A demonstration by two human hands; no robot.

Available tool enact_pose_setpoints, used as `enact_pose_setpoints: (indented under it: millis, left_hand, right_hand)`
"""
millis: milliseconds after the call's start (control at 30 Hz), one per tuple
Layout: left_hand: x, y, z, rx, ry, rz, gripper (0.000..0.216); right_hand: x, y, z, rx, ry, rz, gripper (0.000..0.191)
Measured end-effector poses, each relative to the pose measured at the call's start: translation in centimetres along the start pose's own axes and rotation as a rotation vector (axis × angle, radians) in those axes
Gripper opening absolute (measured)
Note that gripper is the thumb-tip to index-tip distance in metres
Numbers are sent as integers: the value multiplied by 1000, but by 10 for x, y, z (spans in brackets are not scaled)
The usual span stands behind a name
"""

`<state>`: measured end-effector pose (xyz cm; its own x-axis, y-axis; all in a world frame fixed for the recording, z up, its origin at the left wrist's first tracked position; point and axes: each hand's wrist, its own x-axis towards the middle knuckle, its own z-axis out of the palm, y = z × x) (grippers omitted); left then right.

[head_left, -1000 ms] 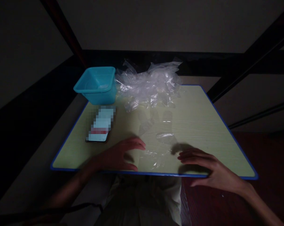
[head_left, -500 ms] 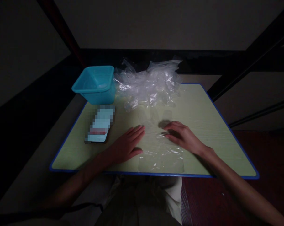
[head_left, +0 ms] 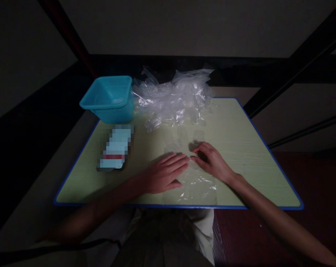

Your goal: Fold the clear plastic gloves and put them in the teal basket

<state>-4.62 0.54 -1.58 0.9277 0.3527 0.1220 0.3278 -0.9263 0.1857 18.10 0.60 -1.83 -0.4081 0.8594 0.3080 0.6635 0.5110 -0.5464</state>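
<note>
Clear plastic film, thin and see-through, makes up the glove point(head_left: 197, 185) that lies flat under and just below the fingers of the left hand point(head_left: 164, 174). Those fingers are stretched out and close together, the thumb apart from them, with the palm turned down. Half a second ago their tips stopped near the glove's left side; now they reach across its middle, almost to the right thumb. The right hand point(head_left: 212, 159) has hardly changed since then: its fingers are curled, with a small gap between forefinger and thumb, near the base of the glove's fingers. I cannot tell whether its fingertips touch the film. A second ago both hands were nearer the front edge and well apart, on either side of the glove's cuff; that cuff now spreads below the fingers of both hands.

Beyond the fingertips, a heaped pile of clear plastic point(head_left: 179, 98) sits at the far side of the table point(head_left: 246, 159), as it did earlier. Left of the left fingers, the phone point(head_left: 118, 142), its screen lit and blurred out, keeps its place on the table. Past it, farther from the fingers, the blue tub point(head_left: 112, 115) stands unmoved beside the pile.
</note>
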Motion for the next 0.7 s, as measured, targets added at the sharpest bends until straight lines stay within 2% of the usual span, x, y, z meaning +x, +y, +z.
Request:
enact_pose_setpoints:
  millis: [200,267,400,533,700]
  left_hand:
    - [1,-3,2,-59,-7,-15,58]
    - [0,-4,2,-72,1,-12,57]
    - [0,-5,3,-93,12,-14,55]
    - [1,-5,3,-113,11,-11,53]
    - [-1,-6,5,-128,23,-17,51]
  right_hand:
    - [-13,2,-32,21,137,27,8]
    - [-25,5,-45,-13,129,-17,10]
    - [-51,9,-55,-108,-16,-129,22]
    - [-61,9,-45,-212,-224,-239,46]
    - [-63,17,-34,-281,-329,-285,59]
